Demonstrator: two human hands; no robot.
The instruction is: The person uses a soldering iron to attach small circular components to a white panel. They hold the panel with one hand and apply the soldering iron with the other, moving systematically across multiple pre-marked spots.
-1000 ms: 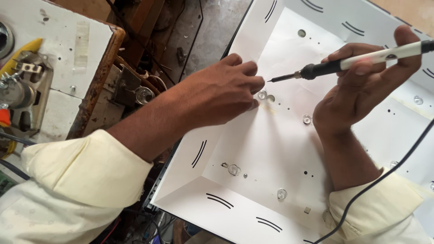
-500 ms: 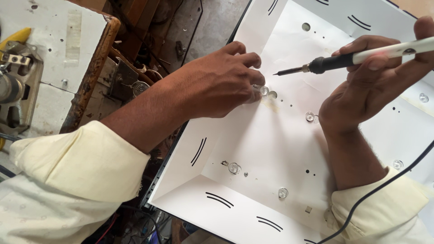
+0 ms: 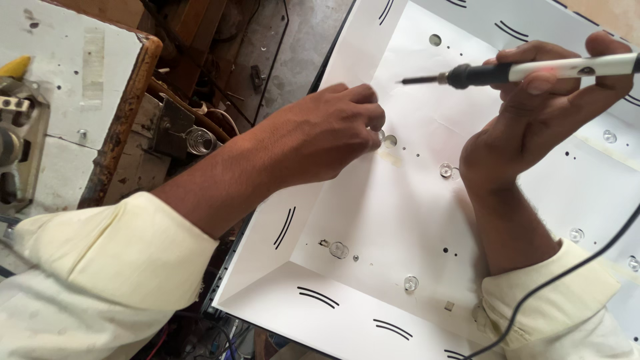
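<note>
Head view: soldering iron [image 3: 533,69] in right hand [image 3: 540,113].

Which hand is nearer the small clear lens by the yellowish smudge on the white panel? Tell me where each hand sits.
Left. The left hand has its fingertips touching the clear lens. The right hand holds the soldering iron up and to the lens's right, apart from it.

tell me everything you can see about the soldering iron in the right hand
The pen-shaped soldering iron with a white handle has a black collar and a thin dark metal tip pointing left. It lies nearly level, raised above the white panel, its tip touching nothing. The right hand wraps its handle, thumb on top. A black cord runs past the wrist; its link to the iron is hidden.
</note>
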